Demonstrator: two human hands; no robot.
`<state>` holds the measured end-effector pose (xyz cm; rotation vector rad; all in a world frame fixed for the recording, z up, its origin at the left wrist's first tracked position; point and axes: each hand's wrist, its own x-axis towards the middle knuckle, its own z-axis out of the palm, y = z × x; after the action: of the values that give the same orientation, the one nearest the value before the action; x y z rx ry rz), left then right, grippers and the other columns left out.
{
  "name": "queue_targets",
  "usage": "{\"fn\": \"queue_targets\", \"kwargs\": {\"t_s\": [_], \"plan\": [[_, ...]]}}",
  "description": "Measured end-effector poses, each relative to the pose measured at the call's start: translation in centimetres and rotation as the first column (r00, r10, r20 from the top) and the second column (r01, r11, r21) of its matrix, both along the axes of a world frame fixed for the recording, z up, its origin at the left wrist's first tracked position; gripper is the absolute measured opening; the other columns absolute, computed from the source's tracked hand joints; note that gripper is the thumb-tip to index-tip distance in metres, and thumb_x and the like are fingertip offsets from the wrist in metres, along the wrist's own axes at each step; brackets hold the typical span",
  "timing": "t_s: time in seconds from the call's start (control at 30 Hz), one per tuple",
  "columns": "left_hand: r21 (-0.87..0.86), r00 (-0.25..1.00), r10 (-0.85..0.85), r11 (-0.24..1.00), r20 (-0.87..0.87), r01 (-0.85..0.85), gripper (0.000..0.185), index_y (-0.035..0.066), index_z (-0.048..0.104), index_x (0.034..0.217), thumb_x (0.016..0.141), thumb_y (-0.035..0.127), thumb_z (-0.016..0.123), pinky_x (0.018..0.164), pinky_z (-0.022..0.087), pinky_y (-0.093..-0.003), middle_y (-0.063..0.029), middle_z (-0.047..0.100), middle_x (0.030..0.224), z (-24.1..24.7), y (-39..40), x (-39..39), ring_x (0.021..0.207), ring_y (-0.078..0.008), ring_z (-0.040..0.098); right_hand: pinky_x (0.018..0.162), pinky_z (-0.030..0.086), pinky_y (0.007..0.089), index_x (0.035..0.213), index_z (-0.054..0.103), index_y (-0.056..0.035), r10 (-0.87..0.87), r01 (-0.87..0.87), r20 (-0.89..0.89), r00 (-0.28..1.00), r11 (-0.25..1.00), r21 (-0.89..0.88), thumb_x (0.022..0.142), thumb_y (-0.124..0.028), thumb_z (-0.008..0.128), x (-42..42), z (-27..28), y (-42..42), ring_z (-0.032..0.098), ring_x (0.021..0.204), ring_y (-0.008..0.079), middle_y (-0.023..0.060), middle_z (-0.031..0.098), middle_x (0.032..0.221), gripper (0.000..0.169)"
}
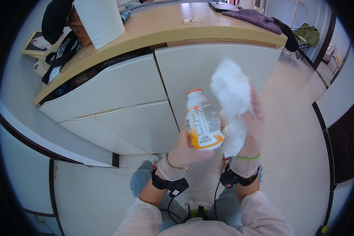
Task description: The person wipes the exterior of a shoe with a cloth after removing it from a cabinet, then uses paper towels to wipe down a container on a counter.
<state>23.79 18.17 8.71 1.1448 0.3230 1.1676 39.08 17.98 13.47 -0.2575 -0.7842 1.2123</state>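
Observation:
My left hand (184,147), in a clear thin glove, grips a small white plastic drink bottle (203,121). The bottle has an orange rim at its top, a yellow band near its base and a label with print; it leans a little to the left. My right hand (252,129), gloved too, holds a crumpled white paper tissue (231,85) just right of the bottle. That tissue is blurred and hides part of the right palm. Both hands are in front of the cabinet, below the level of its wooden top.
Ahead stands a white cabinet (129,85) with a wooden countertop (156,25); its upper left drawer front sits ajar. On top are a white paper roll (100,20), a wet spill (193,20), a purple cloth (252,18) and a laptop (221,6). Cables run from my wrist-worn devices.

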Motion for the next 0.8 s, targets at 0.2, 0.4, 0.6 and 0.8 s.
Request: {"fn": "queue_targets", "kwargs": {"t_s": [0.2, 0.4, 0.6, 0.8], "plan": [[0.214, 0.987, 0.056, 0.977, -0.153, -0.022, 0.102, 0.013, 0.020, 0.141, 0.058, 0.004, 0.079, 0.098, 0.039, -0.0379, -0.0105, 0.048, 0.126, -0.8, 0.6, -0.8, 0.116, -0.0237, 0.049, 0.104, 0.031, 0.0445, 0.124, 0.049, 0.0038, -0.316, 0.102, 0.333, 0.888, 0.844, 0.527, 0.086, -0.004, 0.048, 1.0, 0.6, 1.3, 0.043, 0.124, 0.0312, 0.0182, 0.048, 0.129, 0.039], [0.568, 0.865, 0.467, 0.768, -0.181, -0.296, 0.076, 0.010, 0.044, 0.128, 0.061, 0.014, 0.080, 0.094, 0.041, -0.0372, -0.0094, 0.052, 0.121, 0.3, -0.4, -0.4, 0.111, -0.0246, 0.051, 0.106, 0.022, 0.0475, 0.114, 0.057, -0.0008, -0.391, -0.276, 0.708, 0.588, 0.726, 0.630, 0.079, 0.001, 0.046, -0.6, 2.1, 1.9, 0.044, 0.119, 0.0391, 0.0174, 0.056, 0.119, 0.037], [0.086, 0.953, 0.279, 0.959, -0.116, -0.270, 0.069, 0.008, 0.040, 0.128, 0.072, 0.030, 0.074, 0.096, 0.042, -0.0380, -0.0079, 0.049, 0.122, 1.0, -1.0, -2.6, 0.115, -0.0242, 0.049, 0.106, 0.021, 0.0476, 0.114, 0.057, -0.0008, -0.364, -0.503, 0.803, 0.471, 0.638, 0.584, 0.080, 0.000, 0.046, -0.2, 1.7, 1.4, 0.040, 0.124, 0.0402, 0.0130, 0.056, 0.122, 0.036], [-0.051, 0.960, 0.023, 0.999, 0.278, -0.009, 0.071, 0.006, 0.045, 0.124, 0.066, 0.025, 0.081, 0.091, 0.046, -0.0331, -0.0126, 0.056, 0.114, 1.5, 0.6, -3.2, 0.107, -0.0195, 0.055, 0.102, 0.033, 0.0453, 0.115, 0.055, 0.0023, 0.099, -0.415, 0.559, 0.823, 0.777, 0.474, 0.090, -0.009, 0.047, 3.6, 1.3, 0.9, 0.043, 0.122, 0.0351, 0.0239, 0.053, 0.122, 0.029]]}}
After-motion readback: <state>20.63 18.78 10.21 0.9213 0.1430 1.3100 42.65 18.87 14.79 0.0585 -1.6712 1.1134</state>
